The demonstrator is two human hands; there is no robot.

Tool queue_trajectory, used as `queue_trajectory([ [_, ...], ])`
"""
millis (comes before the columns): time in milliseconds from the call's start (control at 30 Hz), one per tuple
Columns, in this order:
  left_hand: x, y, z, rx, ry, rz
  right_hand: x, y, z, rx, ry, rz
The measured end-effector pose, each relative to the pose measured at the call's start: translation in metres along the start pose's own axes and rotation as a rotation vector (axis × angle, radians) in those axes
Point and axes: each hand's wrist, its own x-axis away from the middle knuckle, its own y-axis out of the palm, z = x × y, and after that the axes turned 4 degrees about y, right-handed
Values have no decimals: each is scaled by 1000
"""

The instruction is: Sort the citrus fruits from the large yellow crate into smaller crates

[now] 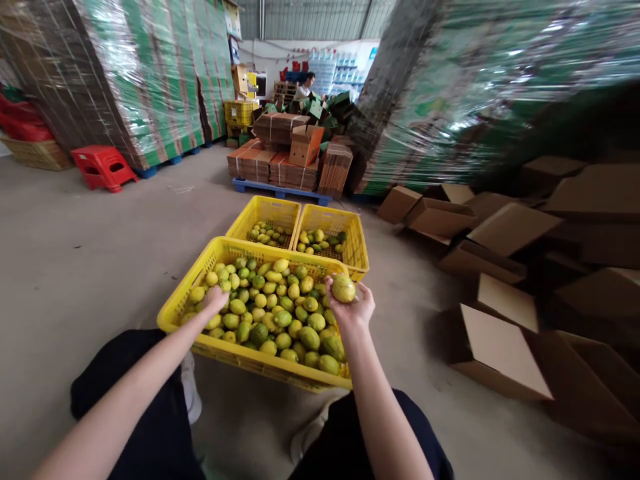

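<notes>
A large yellow crate (210, 245) full of green and yellow lemons (283, 318) stands on the floor between my knees. My right hand (357, 310) is palm up over the crate's right side, its fingers curled round a big yellowish lemon (343, 289). At the left side of the pile my left hand (215, 300) reaches in, its fingers closed at a small yellow lemon (226, 286); its fingertips are partly hidden.
Two more yellow crates (361, 233) with fewer lemons touch the far side. Behind is a blue pallet (280, 192) of flattened cartons. Open cardboard boxes (505, 347) lie on the right. A red stool (103, 167) and wrapped stacks (160, 73) stand left; a person (306, 87) is far back.
</notes>
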Motion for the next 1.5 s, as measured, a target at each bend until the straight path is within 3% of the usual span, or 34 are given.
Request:
queue_trajectory([
  [100, 22, -17, -35, -631, -211, 4, -4, -8, 15, 169, -30, -147],
  [200, 22, -29, -58, -1012, -290, -24, 0, -22, 35, 481, 128, -165],
  [367, 11, -39, -78, -1262, -306, -143, 34, -53, 61, 940, 748, -198],
  [433, 9, -39, -82, -1302, -313, -162, 42, -58, 62, 999, 842, -159],
  [567, 6, -32, -86, -1358, -322, -177, 15, -33, 45, 969, 569, 91],
  [633, 6, -29, -86, -1373, -317, -184, -16, -3, 27, 977, 476, 114],
  [733, 7, -27, -83, -1382, -323, -189, -63, 45, -5, 943, 226, 116],
  [833, 8, -28, -80, -1392, -333, -191, -86, 67, -25, 993, 57, 123],
  [933, 9, -28, -80, -1412, -349, -197, -77, 49, -22, 1163, 75, 84],
  [1167, 8, -30, -84, -1449, -385, -200, -20, -30, 24, 1830, 387, -74],
  [1333, 8, -34, -85, -1461, -403, -173, -4, -33, 38, 2353, 271, -158],
  [1500, 6, -41, -92, -1484, -419, -181, 1, -23, 35, 2664, 222, -208],
])
